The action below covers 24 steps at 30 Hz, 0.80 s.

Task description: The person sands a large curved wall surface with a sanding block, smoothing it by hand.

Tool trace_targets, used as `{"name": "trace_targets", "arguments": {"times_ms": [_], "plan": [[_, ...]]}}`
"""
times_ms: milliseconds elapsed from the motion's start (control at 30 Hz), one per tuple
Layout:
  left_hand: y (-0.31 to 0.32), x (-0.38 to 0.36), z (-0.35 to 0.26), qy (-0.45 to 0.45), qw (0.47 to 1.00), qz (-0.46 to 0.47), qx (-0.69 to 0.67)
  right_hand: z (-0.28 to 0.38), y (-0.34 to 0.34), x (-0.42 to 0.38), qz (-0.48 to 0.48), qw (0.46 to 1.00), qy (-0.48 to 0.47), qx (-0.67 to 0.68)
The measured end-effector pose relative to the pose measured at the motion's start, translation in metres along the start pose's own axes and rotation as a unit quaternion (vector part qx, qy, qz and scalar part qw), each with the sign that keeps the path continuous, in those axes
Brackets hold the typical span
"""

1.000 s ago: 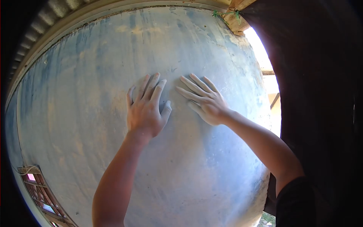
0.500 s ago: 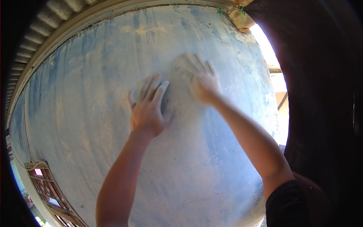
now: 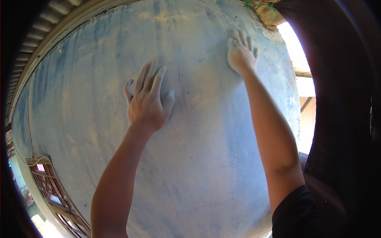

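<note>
A blue-grey plastered wall (image 3: 190, 170) fills almost the whole frame, streaked with sandy patches and bulging toward the camera because of the lens. The left hand (image 3: 146, 104) lies flat on it just left of centre, fingers spread and pointing up, palm pressed to the surface and grasping nothing. The right hand (image 3: 240, 53) is up in the upper right of the frame, also open and flat against the wall, fingers together and pointing up, arm stretched long from a black sleeve (image 3: 297, 216) at the lower right. Both hands look dusted with pale powder.

Along the upper left edge runs a corrugated roof (image 3: 39, 29). At the top right a piece of timber (image 3: 270, 12) with a bit of green string sits just above the right hand, and bright daylight shows beside it. A window grille (image 3: 51, 190) shows in the lower left corner. A dark curtain (image 3: 345, 99) hangs down the right side.

The work looks like rubbing or feeling over the wall by hand. To do it well, the palms should stay flat with even pressure, the left hand bracing while the right sweeps in overlapping passes, slowing near the rough top edge by the timber.
</note>
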<state>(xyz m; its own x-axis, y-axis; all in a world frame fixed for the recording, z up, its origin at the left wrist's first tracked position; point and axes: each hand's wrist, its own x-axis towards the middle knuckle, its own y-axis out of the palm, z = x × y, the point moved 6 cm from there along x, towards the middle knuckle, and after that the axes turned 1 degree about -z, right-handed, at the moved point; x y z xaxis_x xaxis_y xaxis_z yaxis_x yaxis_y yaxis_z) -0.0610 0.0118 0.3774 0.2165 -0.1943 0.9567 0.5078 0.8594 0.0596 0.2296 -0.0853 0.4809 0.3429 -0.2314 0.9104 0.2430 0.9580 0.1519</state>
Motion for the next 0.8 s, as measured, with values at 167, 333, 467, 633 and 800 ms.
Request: {"name": "trace_targets", "arguments": {"times_ms": [167, 333, 467, 633, 800], "plan": [[-0.004, 0.011, 0.01, 0.022, 1.0, 0.011, -0.016, 0.071, 0.006, -0.095, 0.062, 0.946, -0.317, -0.014], [0.006, 0.018, 0.018, 0.032, 0.999, -0.033, -0.021, 0.001, -0.002, -0.07, 0.071, 0.938, -0.34, 0.014], [0.005, 0.017, 0.014, 0.021, 0.999, -0.028, -0.025, -0.048, 0.008, 0.017, -0.069, 0.976, -0.208, -0.006], [0.001, 0.017, 0.012, 0.034, 0.999, -0.026, -0.014, 0.034, 0.033, 0.005, 0.138, 0.973, -0.144, -0.114], [-0.001, 0.017, 0.017, 0.044, 0.998, -0.027, -0.038, 0.092, 0.002, -0.131, 0.037, 0.917, -0.393, 0.052]]}}
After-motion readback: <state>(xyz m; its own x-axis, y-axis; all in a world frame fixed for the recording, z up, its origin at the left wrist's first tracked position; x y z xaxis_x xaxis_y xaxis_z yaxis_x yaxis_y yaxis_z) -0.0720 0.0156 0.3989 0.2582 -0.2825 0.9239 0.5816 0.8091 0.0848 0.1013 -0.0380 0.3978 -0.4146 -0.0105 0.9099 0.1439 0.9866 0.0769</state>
